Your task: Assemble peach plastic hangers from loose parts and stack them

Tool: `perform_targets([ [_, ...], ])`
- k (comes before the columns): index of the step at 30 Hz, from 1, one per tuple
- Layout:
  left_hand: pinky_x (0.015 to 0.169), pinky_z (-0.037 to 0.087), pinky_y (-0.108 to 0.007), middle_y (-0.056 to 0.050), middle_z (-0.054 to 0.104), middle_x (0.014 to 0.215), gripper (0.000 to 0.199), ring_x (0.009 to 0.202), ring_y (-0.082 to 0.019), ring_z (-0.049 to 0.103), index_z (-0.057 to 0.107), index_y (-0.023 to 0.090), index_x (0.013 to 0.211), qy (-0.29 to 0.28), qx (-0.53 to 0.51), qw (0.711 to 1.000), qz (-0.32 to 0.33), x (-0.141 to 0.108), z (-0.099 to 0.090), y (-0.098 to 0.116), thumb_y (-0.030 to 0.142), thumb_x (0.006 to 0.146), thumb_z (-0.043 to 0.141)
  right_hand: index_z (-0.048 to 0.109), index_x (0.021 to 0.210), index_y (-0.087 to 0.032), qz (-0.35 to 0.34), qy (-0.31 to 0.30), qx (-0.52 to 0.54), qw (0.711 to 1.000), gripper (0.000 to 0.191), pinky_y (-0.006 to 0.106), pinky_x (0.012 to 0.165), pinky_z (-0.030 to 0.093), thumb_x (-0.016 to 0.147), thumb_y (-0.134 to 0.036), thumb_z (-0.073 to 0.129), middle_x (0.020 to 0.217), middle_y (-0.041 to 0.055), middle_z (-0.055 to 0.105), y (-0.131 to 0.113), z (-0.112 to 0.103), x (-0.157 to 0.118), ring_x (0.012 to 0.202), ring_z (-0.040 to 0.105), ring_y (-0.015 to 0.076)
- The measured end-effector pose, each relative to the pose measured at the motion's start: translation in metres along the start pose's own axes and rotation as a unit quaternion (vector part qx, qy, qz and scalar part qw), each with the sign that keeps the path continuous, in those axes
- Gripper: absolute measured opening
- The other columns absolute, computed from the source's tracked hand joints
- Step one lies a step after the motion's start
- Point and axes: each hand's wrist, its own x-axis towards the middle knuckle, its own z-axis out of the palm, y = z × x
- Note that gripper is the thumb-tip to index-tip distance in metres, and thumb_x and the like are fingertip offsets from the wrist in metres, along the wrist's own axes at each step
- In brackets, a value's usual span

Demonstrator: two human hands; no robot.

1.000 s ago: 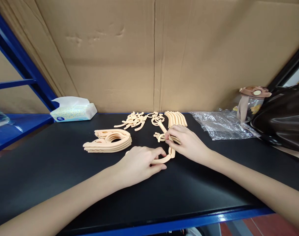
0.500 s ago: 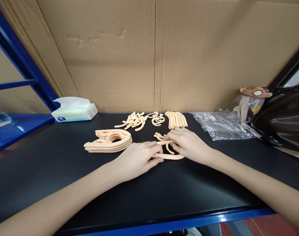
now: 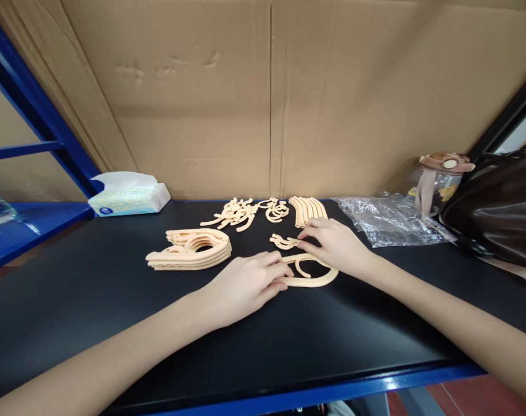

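My left hand (image 3: 254,283) grips the left end of a folded beige plastic hanger (image 3: 319,282) low over the black table. A curved hook shows inside the hanger's loop; its left end is hidden by my fingers. Just beyond the hanger, my right hand (image 3: 336,245) pinches the end of a small curved hanger piece (image 3: 284,241) between thumb and fingertips. A stack of folded hangers (image 3: 193,254) lies to the left of my left hand. Behind are a heap of loose hook pieces (image 3: 237,214), several more curved pieces (image 3: 276,211), and a row of hanger arms (image 3: 308,211).
A tissue box (image 3: 130,199) stands at the back left. Toward the back right lie a clear plastic bag (image 3: 388,222), a drinking bottle (image 3: 442,182) and a dark brown bag (image 3: 496,214). Cardboard (image 3: 193,127) walls the rear; a blue edge (image 3: 314,393) borders the front.
My right hand has left the hanger and moved slightly back and right to the small curved pieces. The hanger's loop shows more fully now, with my left hand still on it.
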Motion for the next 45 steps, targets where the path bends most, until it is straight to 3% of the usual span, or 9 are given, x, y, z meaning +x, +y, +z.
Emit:
perform_targets([
  [3,0.068,0.041,-0.022,0.001,0.058,0.098,0.018,0.089,-0.015,0.057,0.058,0.023,0.104,-0.001,-0.004,1.000,0.006,0.000,0.000,-0.001,0.025,0.094,0.043,0.069,0.090,-0.019,0.004,-0.021,0.000,1.000,0.029,0.036,0.080,0.044,0.090,-0.039,0.049,0.089,0.0050,0.063,0.003,0.002,0.000,0.089,0.059,0.0208],
  [9,0.069,0.042,-0.022,0.000,0.058,0.097,0.020,0.089,-0.014,0.058,0.058,0.023,0.105,0.005,-0.031,1.000,0.005,-0.001,0.002,-0.001,0.022,0.094,0.041,0.068,0.084,-0.020,0.036,-0.030,0.012,0.999,0.019,0.035,0.081,0.042,0.088,-0.032,0.055,0.088,0.0035,0.066,0.003,0.003,0.001,0.091,0.060,0.0208],
  [15,0.066,0.042,-0.021,0.003,0.057,0.100,0.021,0.076,-0.011,0.056,0.056,0.025,0.108,0.000,-0.084,0.996,-0.023,-0.002,0.003,0.000,0.021,0.090,0.047,0.066,0.074,-0.020,0.073,-0.022,0.079,0.994,0.012,0.033,0.075,0.039,0.082,-0.028,0.062,0.076,-0.0004,0.067,0.007,0.004,0.003,0.075,0.061,0.0172],
  [22,0.060,0.038,-0.023,0.003,0.059,0.089,0.018,0.066,-0.011,0.051,0.061,0.023,0.095,0.071,-0.101,0.986,-0.113,0.001,-0.006,0.004,0.033,0.091,0.046,0.068,0.075,-0.019,0.079,0.053,0.164,0.982,0.014,0.030,0.070,0.040,0.084,-0.025,0.058,0.081,0.0015,0.069,0.003,-0.001,0.004,0.074,0.060,0.0164],
  [26,0.066,0.040,-0.025,0.001,0.063,0.091,0.028,0.075,-0.014,0.055,0.062,0.023,0.098,0.144,-0.159,0.960,-0.178,0.003,-0.007,-0.001,0.043,0.091,0.044,0.067,0.077,-0.018,0.058,0.064,0.289,0.953,0.017,0.027,0.065,0.042,0.085,-0.029,0.058,0.078,0.0012,0.068,-0.011,-0.008,0.001,0.071,0.059,0.0143],
  [31,0.069,0.043,-0.025,0.001,0.064,0.087,0.032,0.080,-0.015,0.056,0.062,0.020,0.090,0.196,-0.306,0.913,-0.185,0.006,-0.003,-0.007,0.045,0.091,0.043,0.067,0.076,-0.019,-0.002,0.054,0.311,0.949,0.008,0.026,0.068,0.041,0.081,-0.025,0.064,0.069,-0.0019,0.065,-0.034,-0.012,-0.006,0.066,0.057,0.0119],
  [40,0.081,0.046,-0.026,-0.001,0.062,0.084,0.022,0.083,-0.015,0.059,0.055,0.016,0.079,0.180,-0.528,0.812,-0.170,0.008,-0.011,0.005,0.033,0.090,0.047,0.065,0.080,-0.019,-0.100,0.002,0.244,0.965,0.020,0.026,0.069,0.038,0.086,-0.038,0.058,0.071,-0.0016,0.062,-0.037,-0.010,-0.011,0.068,0.054,0.0114],
  [42,0.076,0.046,-0.026,0.000,0.059,0.080,0.019,0.076,-0.013,0.058,0.050,0.017,0.077,0.171,-0.552,0.797,-0.175,0.007,-0.013,0.004,0.030,0.090,0.045,0.065,0.086,-0.019,-0.120,-0.019,0.201,0.972,0.026,0.026,0.066,0.039,0.084,-0.044,0.058,0.075,-0.0001,0.062,-0.036,-0.012,-0.013,0.070,0.055,0.0129],
  [45,0.054,0.039,-0.020,0.005,0.046,0.065,0.019,0.053,-0.008,0.046,0.041,0.018,0.070,0.140,-0.560,0.790,-0.205,0.007,-0.012,0.000,0.026,0.088,0.041,0.065,0.093,-0.019,-0.158,-0.057,0.124,0.978,0.028,0.027,0.069,0.042,0.087,-0.044,0.055,0.086,0.0032,0.063,-0.036,-0.016,-0.014,0.080,0.058,0.0162],
])
